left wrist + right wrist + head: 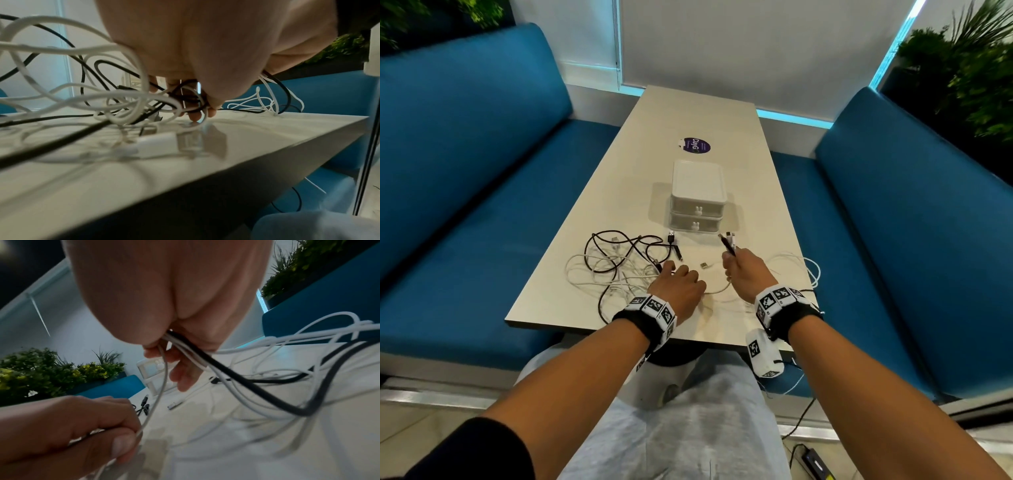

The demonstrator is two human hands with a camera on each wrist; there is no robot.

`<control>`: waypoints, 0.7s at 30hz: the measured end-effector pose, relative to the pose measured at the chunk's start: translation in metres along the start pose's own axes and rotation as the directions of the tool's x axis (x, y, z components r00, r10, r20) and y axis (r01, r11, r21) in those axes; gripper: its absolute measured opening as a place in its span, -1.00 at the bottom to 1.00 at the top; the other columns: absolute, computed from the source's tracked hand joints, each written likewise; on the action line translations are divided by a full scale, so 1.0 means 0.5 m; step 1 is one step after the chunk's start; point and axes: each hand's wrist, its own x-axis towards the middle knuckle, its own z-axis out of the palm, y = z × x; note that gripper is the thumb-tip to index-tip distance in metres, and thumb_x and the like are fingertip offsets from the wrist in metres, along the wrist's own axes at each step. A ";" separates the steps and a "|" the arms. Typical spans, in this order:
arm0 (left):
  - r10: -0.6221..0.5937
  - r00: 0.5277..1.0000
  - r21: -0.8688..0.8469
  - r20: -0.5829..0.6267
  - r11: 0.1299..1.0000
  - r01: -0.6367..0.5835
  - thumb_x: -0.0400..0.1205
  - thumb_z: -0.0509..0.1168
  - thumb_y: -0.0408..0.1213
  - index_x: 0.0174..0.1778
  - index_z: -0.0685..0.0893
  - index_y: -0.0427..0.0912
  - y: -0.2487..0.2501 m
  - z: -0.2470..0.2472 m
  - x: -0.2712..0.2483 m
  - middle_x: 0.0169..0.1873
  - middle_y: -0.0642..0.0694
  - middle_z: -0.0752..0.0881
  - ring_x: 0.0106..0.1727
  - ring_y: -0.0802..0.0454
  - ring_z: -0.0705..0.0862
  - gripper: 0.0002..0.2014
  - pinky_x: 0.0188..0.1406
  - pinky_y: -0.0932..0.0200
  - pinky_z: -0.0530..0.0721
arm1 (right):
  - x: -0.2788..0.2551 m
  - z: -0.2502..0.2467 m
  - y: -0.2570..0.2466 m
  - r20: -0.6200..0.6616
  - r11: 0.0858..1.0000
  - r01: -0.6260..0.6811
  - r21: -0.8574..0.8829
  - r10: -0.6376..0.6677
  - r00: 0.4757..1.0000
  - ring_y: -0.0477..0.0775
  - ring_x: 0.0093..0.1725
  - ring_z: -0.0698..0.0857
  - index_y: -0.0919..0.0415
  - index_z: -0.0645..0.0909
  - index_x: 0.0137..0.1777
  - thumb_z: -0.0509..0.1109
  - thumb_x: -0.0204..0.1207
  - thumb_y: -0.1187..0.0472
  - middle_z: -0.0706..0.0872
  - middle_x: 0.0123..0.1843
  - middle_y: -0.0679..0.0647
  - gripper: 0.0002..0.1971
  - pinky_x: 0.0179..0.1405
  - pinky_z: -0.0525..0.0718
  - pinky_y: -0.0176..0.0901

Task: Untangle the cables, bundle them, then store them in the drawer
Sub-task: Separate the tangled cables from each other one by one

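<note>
A tangle of black and white cables (pixel 619 263) lies on the near left of the white table (pixel 688 113). My left hand (pixel 678 279) rests at the tangle's right edge. In the right wrist view, the left hand (pixel 72 423) pinches a white cable (pixel 158 389) between thumb and fingers. My right hand (pixel 743 270) grips a bunch of black and white cable ends (pixel 191 353), whose connectors (pixel 727 240) stick out toward the drawer unit (pixel 697 202). Both drawers are closed. More white cable loops (pixel 803 270) trail to the right of that hand.
A loose USB plug (pixel 704 265) lies between the hands. A purple sticker (pixel 697 145) sits behind the drawer unit. Blue benches (pixel 482 154) flank the table, with plants (pixel 969 68) behind. The table's near edge (pixel 619 330) lies just under my wrists.
</note>
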 end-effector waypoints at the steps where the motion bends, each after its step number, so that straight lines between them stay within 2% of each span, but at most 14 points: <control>1: 0.003 1.000 0.003 0.004 1.000 -0.003 0.68 0.12 -0.30 0.18 0.61 -0.13 0.001 -0.003 0.000 0.10 -0.11 0.64 0.24 -0.19 0.52 -0.78 0.36 -0.23 0.28 | -0.004 -0.002 -0.008 0.018 1.000 0.001 0.021 -0.001 1.000 0.28 -0.06 0.67 0.15 0.52 -0.10 0.04 0.74 0.10 0.72 -0.06 0.23 -0.72 0.04 0.64 0.12; 4: 0.009 1.000 0.014 -0.002 1.000 -0.009 0.70 0.08 -0.31 0.17 0.59 -0.16 0.005 -0.006 0.003 0.10 -0.13 0.65 0.24 -0.19 0.53 -0.78 0.37 -0.20 0.28 | -0.015 0.000 -0.033 0.071 0.988 0.007 0.156 -0.018 0.997 0.13 -0.30 0.55 0.14 0.48 -0.18 0.06 0.74 0.11 0.61 -0.33 0.07 -0.71 -0.17 0.56 -0.03; 6: 0.016 1.000 0.023 0.007 1.000 -0.016 0.71 0.06 -0.32 0.24 0.56 -0.20 0.009 -0.003 0.007 0.17 -0.17 0.64 0.30 -0.21 0.50 -0.75 0.40 -0.18 0.26 | -0.015 0.014 -0.040 0.128 0.975 0.001 0.223 -0.030 0.991 0.09 -0.39 0.48 0.09 0.47 -0.24 0.11 0.70 0.03 0.54 -0.42 0.01 -0.70 -0.28 0.54 0.02; 8: 0.055 0.998 0.050 0.021 0.997 -0.056 0.69 0.06 -0.36 0.37 0.50 -0.26 0.014 0.000 0.011 0.31 -0.25 0.58 0.39 -0.25 0.44 -0.66 0.46 -0.18 0.23 | -0.014 0.028 -0.044 0.164 0.987 0.019 0.160 -0.046 0.985 0.07 -0.42 0.54 0.04 0.50 -0.28 0.15 0.66 -0.08 0.59 -0.43 -0.02 -0.67 -0.32 0.56 -0.03; 10: 0.100 0.994 0.062 0.041 0.993 -0.102 0.67 0.06 -0.39 0.47 0.44 -0.30 0.016 0.002 0.014 0.43 -0.32 0.49 0.49 -0.28 0.35 -0.59 0.51 -0.19 0.18 | -0.015 0.032 -0.048 0.193 0.995 0.045 0.092 -0.062 0.979 -0.01 -0.38 0.58 0.04 0.53 -0.31 0.16 0.70 -0.02 0.63 -0.38 -0.04 -0.65 -0.30 0.51 -0.15; 14: 0.133 0.991 0.040 0.020 0.990 -0.134 0.68 0.05 -0.38 0.45 0.44 -0.30 0.015 0.011 0.008 0.43 -0.30 0.49 0.44 -0.27 0.37 -0.61 0.49 -0.21 0.20 | -0.014 0.034 -0.047 0.191 0.986 0.027 0.163 -0.058 0.980 -0.05 -0.43 0.55 0.10 0.60 -0.31 0.19 0.71 0.06 0.61 -0.44 -0.04 -0.64 -0.30 0.46 -0.16; 17: 0.145 0.989 0.042 -0.040 0.989 -0.143 0.75 0.00 -0.26 0.43 0.49 -0.26 0.015 0.018 0.006 0.38 -0.28 0.54 0.38 -0.26 0.44 -0.63 0.44 -0.19 0.28 | -0.012 0.031 -0.034 0.200 0.998 0.052 0.033 -0.058 0.978 0.03 -0.32 0.64 0.08 0.60 -0.33 0.19 0.70 0.04 0.69 -0.35 0.04 -0.63 -0.25 0.51 -0.11; 19: 0.130 0.989 0.015 -0.070 0.991 -0.129 0.79 0.00 -0.13 0.40 0.52 -0.25 0.010 0.022 0.004 0.30 -0.24 0.61 0.31 -0.22 0.51 -0.62 0.39 -0.18 0.34 | -0.011 0.031 -0.020 0.209 0.991 0.093 -0.099 -0.070 0.975 0.18 -0.14 0.70 0.12 0.66 -0.22 0.17 0.70 0.01 0.76 -0.20 0.15 -0.65 -0.09 0.60 -0.02; 21: 0.147 0.983 0.014 -0.106 0.989 -0.146 0.75 0.15 -0.12 0.30 0.60 -0.21 0.001 0.027 0.002 0.13 -0.16 0.69 0.18 -0.19 0.60 -0.68 0.31 -0.19 0.44 | -0.011 0.027 -0.007 0.205 0.973 0.121 -0.199 -0.079 0.976 0.23 -0.01 0.70 0.21 0.67 -0.05 0.14 0.71 0.03 0.77 -0.06 0.18 -0.66 -0.02 0.57 -0.03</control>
